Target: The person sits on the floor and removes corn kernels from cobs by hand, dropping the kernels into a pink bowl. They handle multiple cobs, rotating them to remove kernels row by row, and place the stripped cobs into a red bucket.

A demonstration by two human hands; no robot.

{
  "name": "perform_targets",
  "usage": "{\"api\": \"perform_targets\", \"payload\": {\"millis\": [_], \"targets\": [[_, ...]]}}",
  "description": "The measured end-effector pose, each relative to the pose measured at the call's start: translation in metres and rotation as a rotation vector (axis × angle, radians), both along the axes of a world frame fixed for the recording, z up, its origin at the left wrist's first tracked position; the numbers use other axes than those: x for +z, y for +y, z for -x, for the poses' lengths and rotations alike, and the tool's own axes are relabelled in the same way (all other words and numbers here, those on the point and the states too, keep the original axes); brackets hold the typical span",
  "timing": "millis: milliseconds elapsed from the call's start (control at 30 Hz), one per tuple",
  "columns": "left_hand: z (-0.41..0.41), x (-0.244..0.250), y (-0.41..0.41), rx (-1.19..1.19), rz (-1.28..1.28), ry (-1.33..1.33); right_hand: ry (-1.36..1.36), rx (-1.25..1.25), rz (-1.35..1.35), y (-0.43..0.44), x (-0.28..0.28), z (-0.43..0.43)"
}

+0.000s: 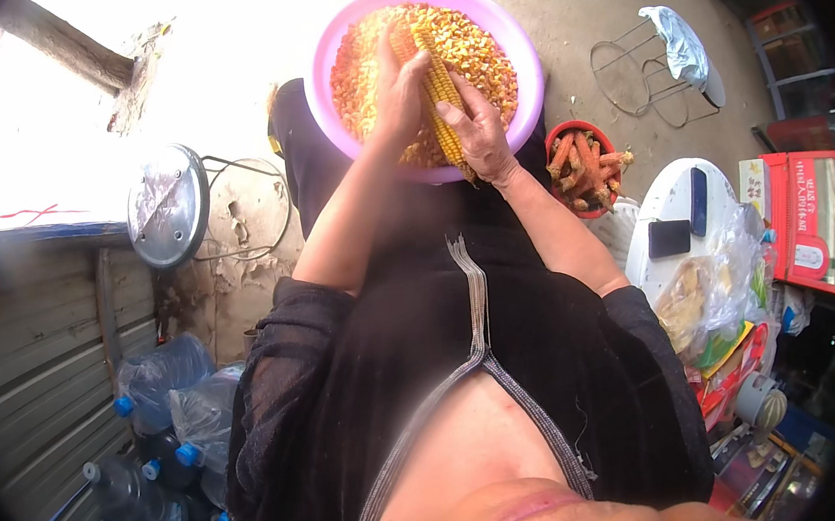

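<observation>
A long yellow ear of corn slants over a pink plastic basin of loose corn kernels. My right hand grips the ear's lower part, thumb on top. On its other side, my left hand is closed around a more orange corn cob, pressed alongside the yellow ear; my fingers hide much of that cob. The basin rests on my lap, over dark trousers. To the right of my knee, a red bucket holds several stripped corn cobs.
A round-topped metal stool lies tipped at left. Another stool, draped in light-blue material, stands at right. Large plastic bottles crowd the lower left. A white table bears phone-like dark items and plastic bags.
</observation>
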State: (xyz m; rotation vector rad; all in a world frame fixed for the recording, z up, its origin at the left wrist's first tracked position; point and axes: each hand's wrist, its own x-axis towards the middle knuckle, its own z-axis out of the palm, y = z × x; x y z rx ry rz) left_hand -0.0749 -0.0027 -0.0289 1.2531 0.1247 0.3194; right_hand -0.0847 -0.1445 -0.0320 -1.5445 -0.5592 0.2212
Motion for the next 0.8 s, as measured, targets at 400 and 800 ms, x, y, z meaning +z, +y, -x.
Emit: {"api": "perform_targets", "payload": {"millis": [400, 800], "targets": [[0.005, 0.01, 0.004, -0.25, 0.281, -0.176, 0.401, 0.059, -0.207, -0.009, 0.009, 0.002], [0.003, 0.008, 0.001, -0.075, 0.181, -0.065, 0.17, 0.034, -0.053, -0.002, 0.012, 0.003]]}}
